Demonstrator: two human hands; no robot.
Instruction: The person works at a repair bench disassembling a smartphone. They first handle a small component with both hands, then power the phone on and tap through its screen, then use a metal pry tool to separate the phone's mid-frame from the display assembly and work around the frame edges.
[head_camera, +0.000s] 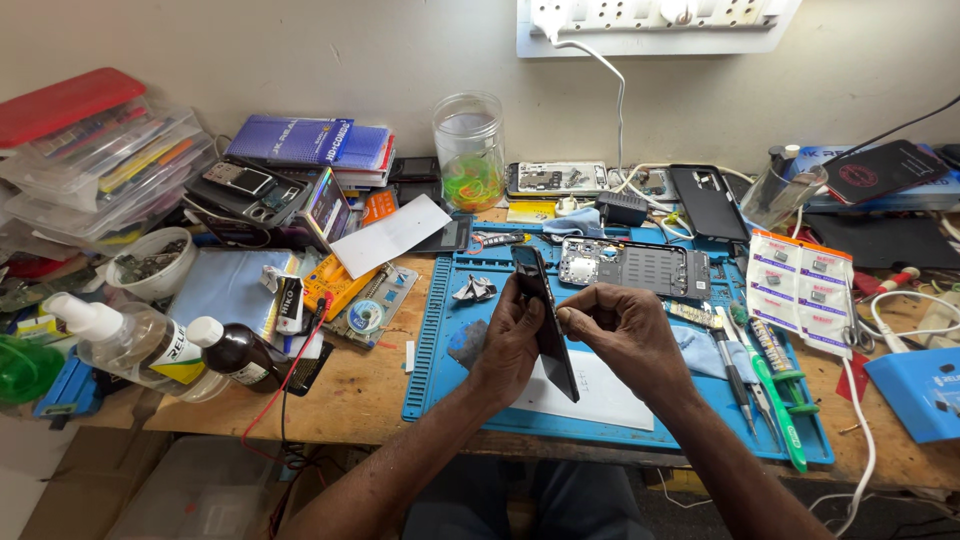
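Here, at the far left of the surface (360, 400), bottles (140, 345) and a white bowl (150, 262) are standing idle, well apart from the work. On the blue mat (440, 340), the left hand (510, 340) is gripping a dark phone panel (548, 325) edge-on, fingers closed along its left side. The right hand (625, 330) is touching the panel's other edge, fingers curled and pinched narrow against it. Just beyond, an opened phone body (635, 268) is lying with its insides showing, so the stripping looks done while the panel is not yet seated back. Screwdrivers (775, 400) are lying untouched near the right, beside parts packets (800, 290).
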